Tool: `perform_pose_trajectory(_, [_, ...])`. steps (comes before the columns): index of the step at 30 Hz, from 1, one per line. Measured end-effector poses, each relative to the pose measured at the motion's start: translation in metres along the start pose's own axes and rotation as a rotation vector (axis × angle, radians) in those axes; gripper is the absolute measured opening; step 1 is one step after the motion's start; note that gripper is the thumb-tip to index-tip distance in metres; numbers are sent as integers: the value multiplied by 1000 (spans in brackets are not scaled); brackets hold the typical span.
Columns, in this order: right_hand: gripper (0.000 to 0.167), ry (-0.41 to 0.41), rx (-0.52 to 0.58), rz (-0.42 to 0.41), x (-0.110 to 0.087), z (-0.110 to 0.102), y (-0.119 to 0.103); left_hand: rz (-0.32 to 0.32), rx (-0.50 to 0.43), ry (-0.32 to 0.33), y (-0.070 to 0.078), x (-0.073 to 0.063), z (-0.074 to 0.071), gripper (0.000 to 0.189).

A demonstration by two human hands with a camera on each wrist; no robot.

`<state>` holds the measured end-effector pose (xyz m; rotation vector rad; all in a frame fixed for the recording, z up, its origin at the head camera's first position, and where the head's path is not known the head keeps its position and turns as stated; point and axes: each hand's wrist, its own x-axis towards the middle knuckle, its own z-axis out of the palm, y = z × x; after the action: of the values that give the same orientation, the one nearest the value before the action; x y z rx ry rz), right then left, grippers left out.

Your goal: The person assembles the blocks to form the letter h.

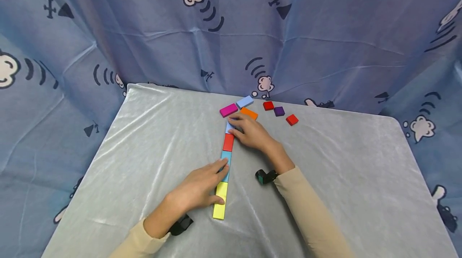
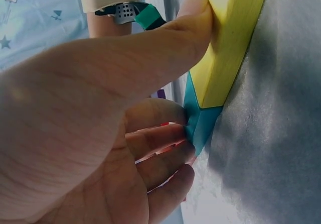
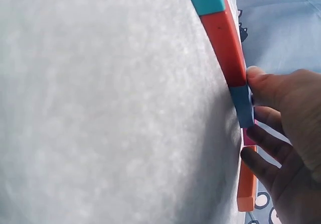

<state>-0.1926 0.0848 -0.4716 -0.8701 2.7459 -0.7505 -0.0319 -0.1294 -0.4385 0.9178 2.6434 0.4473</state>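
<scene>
A straight row of flat blocks runs away from me: yellow (image 1: 219,211), teal (image 1: 226,155), red (image 1: 228,142) and light blue (image 1: 228,127) at the far end. My left hand (image 1: 198,184) lies along the left side of the row. Its thumb touches the yellow block, and its extended fingers touch the teal one, partly covering it. At the far end, my right hand (image 1: 254,133) pinches the light blue block between thumb and fingertips. The right wrist view shows this light blue block (image 3: 243,106) end to end with the red block (image 3: 224,45).
Just beyond the right hand lie a magenta block (image 1: 229,110), another light blue block (image 1: 245,102) and an orange block (image 1: 250,113). Farther right are a small red block (image 1: 268,105), a purple block (image 1: 279,111) and another red block (image 1: 292,119). Grey cloth (image 1: 144,162) covers the table.
</scene>
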Motion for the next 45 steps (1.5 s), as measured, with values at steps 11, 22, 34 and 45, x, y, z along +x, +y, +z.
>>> perform_pose_trajectory(11, [44, 62, -16, -6, 0, -3, -4, -4, -5, 2, 1, 0, -1, 90])
perform_pose_trajectory(22, [40, 146, 12, 65, 13, -12, -7, 2, -4, 8, 0, 0, -1, 90])
perform_pose_trajectory(34, [48, 161, -76, 155, 42, -10, -21, -19, -54, -4, -1, 1, 1, 92])
perform_pose_trajectory(45, [50, 179, -186, 301, 53, -5, -29, 14, -6, 25, -1, 0, 1, 92])
